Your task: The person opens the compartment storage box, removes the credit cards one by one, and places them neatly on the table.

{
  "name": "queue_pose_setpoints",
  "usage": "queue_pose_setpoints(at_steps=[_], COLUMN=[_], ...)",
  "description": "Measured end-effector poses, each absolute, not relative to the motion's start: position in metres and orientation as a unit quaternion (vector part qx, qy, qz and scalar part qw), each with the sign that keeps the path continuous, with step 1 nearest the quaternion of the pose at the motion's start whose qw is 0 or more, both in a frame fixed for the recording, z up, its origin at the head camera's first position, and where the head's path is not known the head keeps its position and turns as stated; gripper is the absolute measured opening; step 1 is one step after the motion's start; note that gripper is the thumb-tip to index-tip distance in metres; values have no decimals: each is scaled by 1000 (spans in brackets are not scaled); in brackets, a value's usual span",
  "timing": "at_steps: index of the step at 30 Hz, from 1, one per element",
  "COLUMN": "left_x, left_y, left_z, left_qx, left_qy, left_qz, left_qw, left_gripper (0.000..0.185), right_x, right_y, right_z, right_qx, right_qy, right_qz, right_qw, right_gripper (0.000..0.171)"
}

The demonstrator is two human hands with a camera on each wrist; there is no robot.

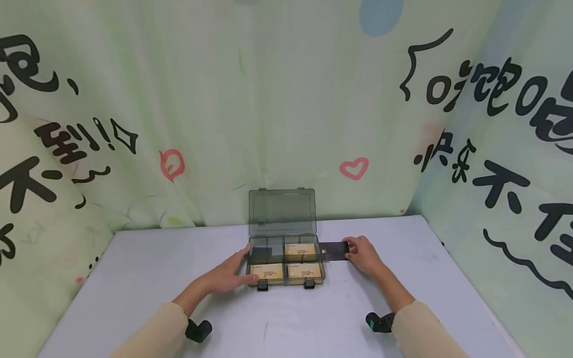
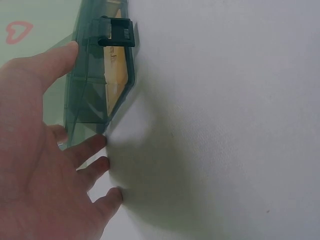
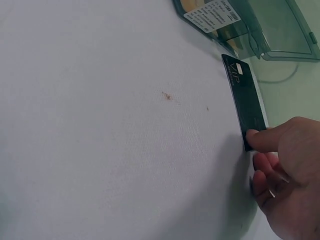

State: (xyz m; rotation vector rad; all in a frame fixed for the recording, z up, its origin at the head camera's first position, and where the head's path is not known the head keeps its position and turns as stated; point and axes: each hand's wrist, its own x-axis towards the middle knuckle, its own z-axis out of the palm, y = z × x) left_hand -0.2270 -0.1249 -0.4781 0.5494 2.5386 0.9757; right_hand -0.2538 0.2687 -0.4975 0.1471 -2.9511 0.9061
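A translucent grey-green plastic storage box (image 1: 285, 285) stands on the table with its lid (image 1: 282, 213) raised at the back. Yellow card stacks (image 1: 304, 271) fill three compartments; the back left one holds something dark and flat (image 1: 261, 255). My left hand (image 1: 227, 272) rests against the box's left side, fingers spread and thumb at the front left corner. To the right of the box, my right hand (image 1: 364, 254) pinches the outer end of a black card (image 3: 243, 97) lettered "VIP". The card's other end lies close to the box's right side.
Two dark latches (image 1: 309, 284) project from the box's front edge. A white label (image 3: 212, 16) is on its side. The white table (image 1: 170, 258) meets a printed pale green curtain (image 1: 215, 124) behind the box. Each wrist wears a black device (image 1: 380, 322).
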Motion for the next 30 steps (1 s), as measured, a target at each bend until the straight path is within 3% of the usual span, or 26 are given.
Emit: queue_pose_setpoints(at_steps=[7,15,30], left_x=[-226,-230,-229], left_y=[-128,-125,-124], left_z=[-480,-484,-482], left_qx=[192,190,187], left_qy=[902,903,906], left_qz=[343,340,331], left_qw=[181,181,185], left_gripper=[90,91,92], right_x=[-252,-248,-245], right_y=[260,265,245], right_z=[-497,-490,-477], right_qx=[43,9,36], right_qy=[-959,-942,-909], right_qz=[280,333,412], right_qw=[9,38,41], right_gripper=[34,28,26])
